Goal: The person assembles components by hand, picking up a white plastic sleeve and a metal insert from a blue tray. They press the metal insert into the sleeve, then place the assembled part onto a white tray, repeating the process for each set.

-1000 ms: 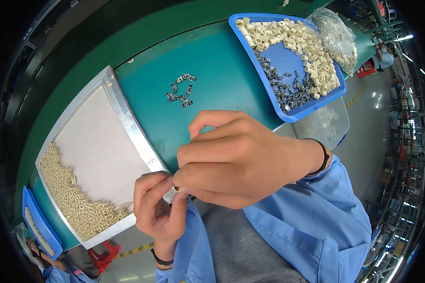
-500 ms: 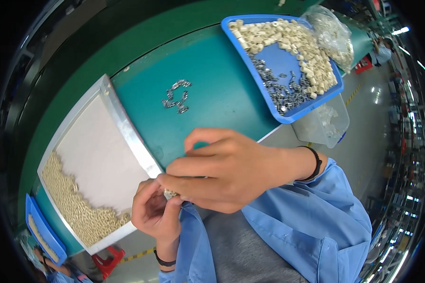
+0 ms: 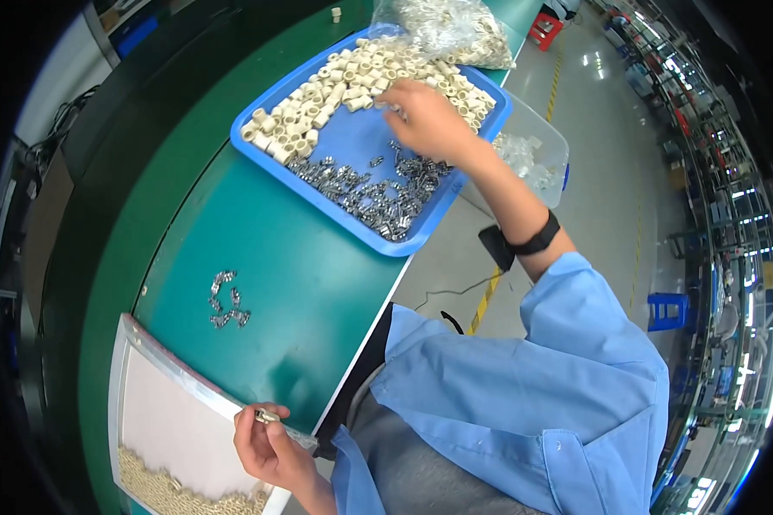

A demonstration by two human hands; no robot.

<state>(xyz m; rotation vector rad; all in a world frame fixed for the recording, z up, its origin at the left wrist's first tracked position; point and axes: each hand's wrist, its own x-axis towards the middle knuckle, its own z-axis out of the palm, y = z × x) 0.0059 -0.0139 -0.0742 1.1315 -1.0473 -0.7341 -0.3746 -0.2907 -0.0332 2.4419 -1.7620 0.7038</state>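
Note:
Pinched in the fingers of my left hand (image 3: 270,451), near the end of a white-framed tray (image 3: 180,371), is a small cream sleeve (image 3: 267,415) with a shiny metal bit on it. My right hand (image 3: 431,122) is over the blue tray (image 3: 313,202), its fingers bent down and together at the edge of the cream sleeves (image 3: 352,75). What the right fingertips hold, if anything, is hidden. Small shiny metal clips (image 3: 361,193) lie in the near part of the blue tray. More metal clips (image 3: 223,300) lie in a curved cluster on the green table.
Many cream pieces (image 3: 167,493) fill the near part of the white-framed tray. A clear plastic bag of parts (image 3: 455,33) rests at the blue tray's far edge. Below the table's right edge stands a clear plastic bin (image 3: 545,159). A lone cream sleeve (image 3: 336,15) stands far back.
My right hand has left my left hand and reached out to the blue tray. The left hand keeps its small sleeve. The view has swung toward the right.

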